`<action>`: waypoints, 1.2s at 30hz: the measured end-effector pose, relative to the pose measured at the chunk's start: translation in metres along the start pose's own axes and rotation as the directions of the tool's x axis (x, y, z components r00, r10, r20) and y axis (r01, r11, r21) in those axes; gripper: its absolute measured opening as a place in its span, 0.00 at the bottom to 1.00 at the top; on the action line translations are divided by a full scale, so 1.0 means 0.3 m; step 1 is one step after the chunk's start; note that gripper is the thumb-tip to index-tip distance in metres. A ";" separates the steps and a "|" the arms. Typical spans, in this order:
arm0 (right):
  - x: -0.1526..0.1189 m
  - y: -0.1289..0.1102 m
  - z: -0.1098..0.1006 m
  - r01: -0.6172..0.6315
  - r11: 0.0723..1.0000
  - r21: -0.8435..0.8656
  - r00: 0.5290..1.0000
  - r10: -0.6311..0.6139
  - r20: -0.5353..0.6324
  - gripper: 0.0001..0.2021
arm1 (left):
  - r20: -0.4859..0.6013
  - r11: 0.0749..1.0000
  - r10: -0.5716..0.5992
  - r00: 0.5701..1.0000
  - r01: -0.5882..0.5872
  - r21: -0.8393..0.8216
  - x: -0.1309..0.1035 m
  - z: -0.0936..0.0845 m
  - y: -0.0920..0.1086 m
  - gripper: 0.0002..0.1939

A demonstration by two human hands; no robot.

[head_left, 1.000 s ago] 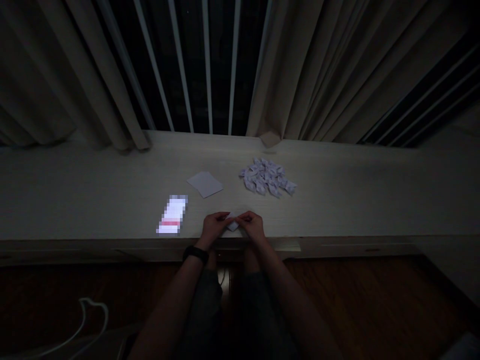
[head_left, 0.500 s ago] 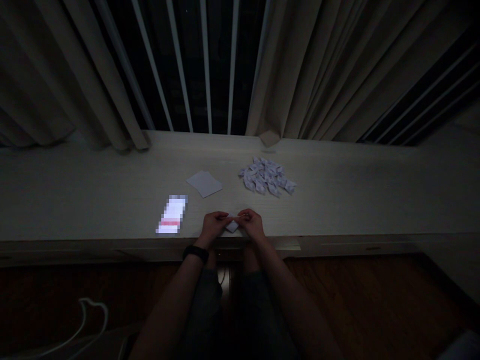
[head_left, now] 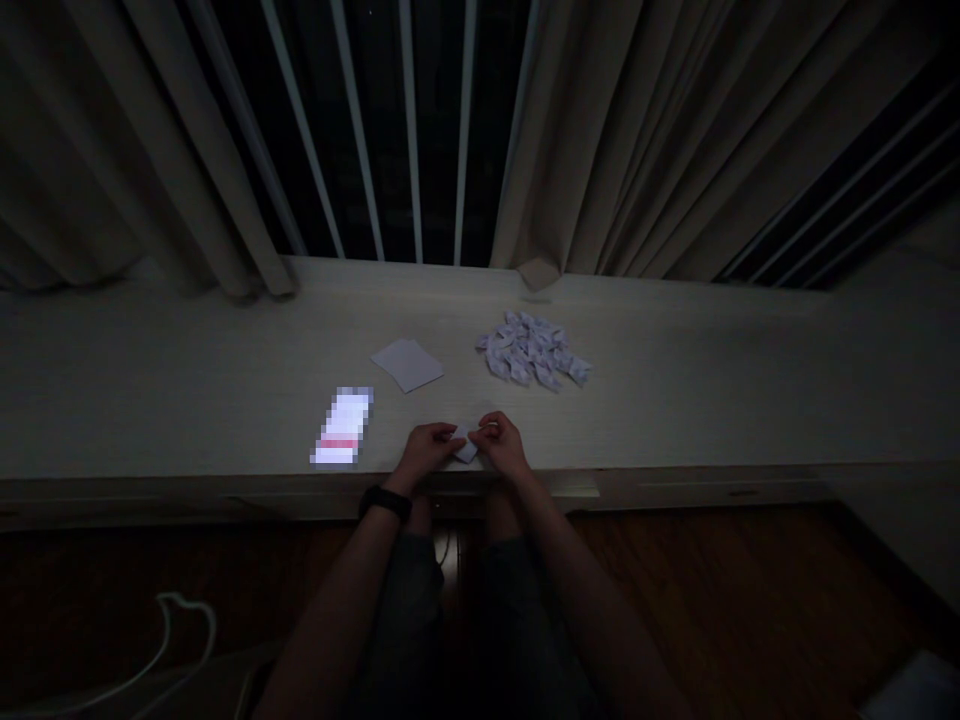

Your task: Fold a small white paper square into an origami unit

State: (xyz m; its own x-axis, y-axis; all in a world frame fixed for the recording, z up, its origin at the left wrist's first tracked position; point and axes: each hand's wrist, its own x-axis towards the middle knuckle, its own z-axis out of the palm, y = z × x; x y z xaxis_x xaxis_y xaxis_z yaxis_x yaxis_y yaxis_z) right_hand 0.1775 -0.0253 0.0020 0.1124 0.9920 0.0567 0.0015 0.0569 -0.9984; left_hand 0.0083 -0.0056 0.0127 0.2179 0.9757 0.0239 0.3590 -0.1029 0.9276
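Note:
A small folded piece of white paper (head_left: 466, 449) is between my hands at the front edge of the white ledge. My left hand (head_left: 427, 449), with a black band on its wrist, pinches the paper's left side. From the right, my right hand (head_left: 501, 444) closes thumb and fingers on the paper. Beyond my hands and to the left lie a few flat white sheets (head_left: 408, 365), partly overlapping. A pile of several folded paper pieces (head_left: 531, 350) rests beyond my right hand.
A lit phone (head_left: 343, 426), its screen pixelated, lies on the ledge (head_left: 712, 390) left of my hands. Curtains (head_left: 600, 140) and a barred window stand behind the ledge. A pale cable (head_left: 212, 625) shows at the lower left.
My right hand has lifted slightly, and its fingers have shifted on the paper. More of the folded paper shows between my hands. The view has moved a little.

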 end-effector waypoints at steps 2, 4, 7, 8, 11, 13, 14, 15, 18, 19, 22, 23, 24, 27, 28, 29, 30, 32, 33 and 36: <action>0.000 -0.001 -0.001 -0.002 1.000 0.021 1.000 0.002 -0.004 0.17 | -0.009 1.000 0.000 1.000 0.000 -0.010 -0.002 0.001 0.003 0.20; -0.001 -0.004 -0.003 -0.006 0.999 0.033 1.000 0.007 -0.012 0.18 | -0.009 0.999 -0.015 1.000 0.014 -0.031 -0.007 0.001 0.010 0.19; -0.006 -0.013 -0.009 -0.011 1.000 0.009 1.000 0.011 0.018 0.17 | -0.022 0.995 -0.056 0.998 0.054 -0.080 -0.014 -0.001 0.021 0.18; -0.009 -0.017 -0.011 -0.010 1.000 0.001 0.999 0.010 0.043 0.17 | -0.024 0.994 -0.062 0.998 0.059 -0.095 -0.015 -0.003 0.022 0.18; -0.012 -0.025 -0.018 -0.002 1.000 -0.024 0.993 0.005 0.116 0.17 | 0.022 0.992 -0.043 0.999 0.046 -0.121 -0.014 -0.009 0.022 0.18; -0.012 -0.029 -0.020 -0.006 0.999 -0.036 0.991 0.011 0.133 0.18 | 0.056 0.993 -0.027 0.998 0.033 -0.113 -0.013 -0.012 0.022 0.18; -0.012 -0.030 -0.020 -0.017 0.999 -0.033 0.991 0.021 0.132 0.18 | 0.064 0.994 -0.018 0.998 0.025 -0.104 -0.012 -0.014 0.022 0.17; -0.011 -0.032 -0.019 -0.033 0.999 -0.022 0.991 0.036 0.129 0.19 | 0.068 0.995 -0.010 0.998 0.017 -0.097 -0.013 -0.014 0.024 0.16; -0.009 -0.039 -0.016 -0.092 0.995 0.036 0.990 0.088 0.110 0.21 | 0.063 0.995 -0.001 0.998 0.007 -0.096 -0.015 -0.014 0.031 0.15; -0.009 -0.042 -0.014 -0.105 0.993 0.054 0.990 0.099 0.104 0.21 | 0.052 0.995 -0.009 0.999 0.014 -0.099 -0.016 -0.012 0.033 0.16; -0.011 -0.050 -0.013 -0.093 0.994 0.061 0.993 0.088 0.083 0.20 | 0.018 0.994 -0.037 0.999 0.039 -0.098 -0.017 -0.009 0.036 0.17; -0.012 -0.051 -0.013 -0.080 0.996 0.050 0.994 0.076 0.079 0.20 | 0.017 0.995 -0.036 0.999 0.038 -0.096 -0.017 -0.008 0.036 0.18; -0.013 -0.052 -0.014 -0.069 0.997 0.037 0.994 0.066 0.085 0.19 | 0.025 0.995 -0.028 0.999 0.030 -0.093 -0.017 -0.008 0.036 0.18; -0.019 -0.055 -0.018 -0.059 0.998 -0.005 0.988 0.059 0.141 0.18 | 0.066 0.998 0.013 0.998 -0.008 -0.069 -0.016 -0.009 0.034 0.18; -0.020 -0.056 -0.018 -0.060 0.998 -0.018 0.985 0.062 0.158 0.18 | 0.083 0.998 0.025 0.996 -0.020 -0.055 -0.015 -0.010 0.034 0.17; -0.021 -0.056 -0.018 -0.061 0.998 -0.028 0.984 0.065 0.166 0.18 | 0.095 0.999 0.033 0.995 -0.029 -0.042 -0.015 -0.011 0.033 0.17; -0.021 -0.057 -0.018 -0.062 0.997 -0.034 0.984 0.067 0.163 0.18 | 0.101 0.999 0.038 0.994 -0.035 -0.033 -0.015 -0.012 0.033 0.17; -0.019 -0.057 -0.015 -0.074 0.997 -0.027 0.987 0.078 0.144 0.19 | 0.102 0.999 0.036 0.994 -0.033 -0.032 -0.016 -0.011 0.034 0.17; -0.016 -0.057 -0.013 -0.082 0.996 -0.019 0.987 0.084 0.134 0.19 | 0.099 0.999 0.028 0.995 -0.024 -0.041 -0.017 -0.010 0.035 0.18; -0.003 -0.050 -0.007 -0.071 0.997 -0.011 0.992 0.071 0.102 0.20 | 0.102 0.997 -0.018 0.995 0.026 -0.079 -0.023 -0.003 0.039 0.21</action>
State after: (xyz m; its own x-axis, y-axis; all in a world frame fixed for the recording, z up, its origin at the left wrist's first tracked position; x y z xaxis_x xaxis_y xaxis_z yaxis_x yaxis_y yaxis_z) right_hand 0.1795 -0.0274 0.0168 0.0099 0.9998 -0.0144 0.0047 -0.0145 -0.9999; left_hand 0.0103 -0.0134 0.0238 0.3029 0.9525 -0.0305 0.2919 -0.0623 0.9544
